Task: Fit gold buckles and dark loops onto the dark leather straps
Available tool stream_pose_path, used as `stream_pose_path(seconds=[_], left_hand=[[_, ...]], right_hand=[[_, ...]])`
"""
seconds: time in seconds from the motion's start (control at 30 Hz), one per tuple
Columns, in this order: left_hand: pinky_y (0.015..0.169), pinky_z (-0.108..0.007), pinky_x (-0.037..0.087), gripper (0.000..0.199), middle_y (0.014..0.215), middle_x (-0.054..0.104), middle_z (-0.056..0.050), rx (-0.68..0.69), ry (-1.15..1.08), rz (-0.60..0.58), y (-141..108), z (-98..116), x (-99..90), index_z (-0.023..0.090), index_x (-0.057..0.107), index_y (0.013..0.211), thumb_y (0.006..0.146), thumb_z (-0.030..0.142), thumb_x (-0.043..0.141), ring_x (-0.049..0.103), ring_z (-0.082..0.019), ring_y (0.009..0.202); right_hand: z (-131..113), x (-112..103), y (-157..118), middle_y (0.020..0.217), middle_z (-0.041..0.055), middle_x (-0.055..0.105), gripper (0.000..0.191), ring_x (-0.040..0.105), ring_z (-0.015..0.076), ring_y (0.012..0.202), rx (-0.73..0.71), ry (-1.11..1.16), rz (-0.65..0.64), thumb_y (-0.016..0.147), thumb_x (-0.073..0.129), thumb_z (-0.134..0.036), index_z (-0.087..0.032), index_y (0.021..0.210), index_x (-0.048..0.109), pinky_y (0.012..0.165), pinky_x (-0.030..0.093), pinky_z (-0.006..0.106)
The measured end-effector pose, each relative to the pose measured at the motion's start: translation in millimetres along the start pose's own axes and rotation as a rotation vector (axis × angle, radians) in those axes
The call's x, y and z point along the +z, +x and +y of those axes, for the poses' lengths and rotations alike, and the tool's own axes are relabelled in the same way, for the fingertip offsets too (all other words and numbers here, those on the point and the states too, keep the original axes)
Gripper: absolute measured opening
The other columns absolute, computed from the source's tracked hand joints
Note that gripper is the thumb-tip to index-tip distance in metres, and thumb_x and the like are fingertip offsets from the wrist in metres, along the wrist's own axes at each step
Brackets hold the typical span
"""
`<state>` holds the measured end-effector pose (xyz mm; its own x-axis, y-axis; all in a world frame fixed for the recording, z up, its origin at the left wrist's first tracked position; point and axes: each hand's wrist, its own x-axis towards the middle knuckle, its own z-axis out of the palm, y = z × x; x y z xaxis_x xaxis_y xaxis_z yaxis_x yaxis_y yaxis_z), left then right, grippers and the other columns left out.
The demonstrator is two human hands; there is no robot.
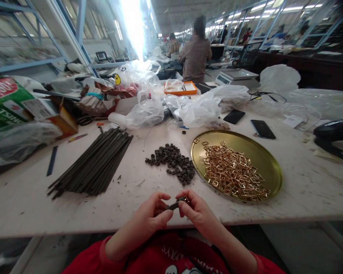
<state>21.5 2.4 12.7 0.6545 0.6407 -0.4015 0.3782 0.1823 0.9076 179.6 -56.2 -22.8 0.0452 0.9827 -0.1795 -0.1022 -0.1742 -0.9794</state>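
Short dark strap [174,206], gold buckle [186,199] at one end, pinched in right hand [194,208]; left hand [154,213] at other end, can't tell its grip. Gold tray [264,158] holds heaped buckles [231,171].

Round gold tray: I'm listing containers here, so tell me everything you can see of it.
The round gold tray is shallow and shiny, apparently metal, with a thin raised rim. It lies flat on the white table, right of the dark loops. A heap of small gold-coloured buckle frames rests on it, leaving its far-right part bare; a few lie apart near its far-left edge. Whether the nearest loops touch it is unclear.
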Motion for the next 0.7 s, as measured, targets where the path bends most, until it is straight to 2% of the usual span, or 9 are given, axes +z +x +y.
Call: stream_pose_path(seconds=[0.1, 0.2, 0.4, 0.53, 0.7], left_hand=[[0.048, -0.019, 0.036, 0.023, 0.071, 0.059, 0.001, -0.070, -0.083, -0.012, -1, -8, -4.4, 0.013, 0.052, 0.087, 0.075, 0.033, 0.054, 0.047, -0.007, 0.049], [0.048, -0.019, 0.036, 0.023, 0.071, 0.061, 0.000, -0.045, -0.085, 0.031, -2, -13, -4.7, 0.012, 0.055, 0.082, 0.074, 0.034, 0.056, 0.047, -0.006, 0.050], [0.048, -0.019, 0.036, 0.018, 0.068, 0.061, 0.001, -0.097, -0.111, 0.004, -8, -15, -3.1, 0.013, 0.058, 0.079, 0.070, 0.029, 0.058, 0.047, -0.007, 0.051], [0.051, -0.020, 0.037, 0.020, 0.063, 0.059, 0.002, -0.091, -0.122, 0.022, -10, -15, -2.0, 0.012, 0.060, 0.080, 0.070, 0.030, 0.060, 0.049, -0.009, 0.053], [0.053, -0.021, 0.037, 0.017, 0.059, 0.059, 0.002, -0.073, -0.106, 0.024, -9, -11, 4.5, 0.012, 0.062, 0.081, 0.072, 0.025, 0.056, 0.052, -0.011, 0.055]], right_hand=[[7, 3, -2, 0.056, -0.0058, 0.045, 0.026, 0.042, 0.0112, 0.052, 0.010, -0.010, 0.038, 0.079, 0.051, -0.043, -0.019, 0.088, 0.048, 0.051, 0.033, 0.023], [14, 6, -5, 0.057, -0.0062, 0.044, 0.022, 0.039, 0.0104, 0.050, -0.027, -0.071, 0.050, 0.082, 0.047, -0.041, -0.019, 0.088, 0.046, 0.048, 0.030, 0.022], [17, 6, -10, 0.056, -0.0070, 0.040, 0.014, 0.035, 0.0094, 0.048, -0.035, -0.131, -0.017, 0.083, 0.045, -0.033, -0.020, 0.079, 0.045, 0.047, 0.028, 0.022], [14, 3, -14, 0.062, -0.0043, 0.047, 0.006, 0.043, 0.0120, 0.057, -0.147, -0.341, -0.036, 0.082, 0.045, -0.022, -0.021, 0.079, 0.049, 0.053, 0.032, 0.023], [18, 4, -17, 0.073, 0.0008, 0.058, 0.009, 0.053, 0.0168, 0.067, -0.222, -0.562, -0.027, 0.081, 0.045, -0.017, -0.021, 0.086, 0.051, 0.062, 0.038, 0.027]])
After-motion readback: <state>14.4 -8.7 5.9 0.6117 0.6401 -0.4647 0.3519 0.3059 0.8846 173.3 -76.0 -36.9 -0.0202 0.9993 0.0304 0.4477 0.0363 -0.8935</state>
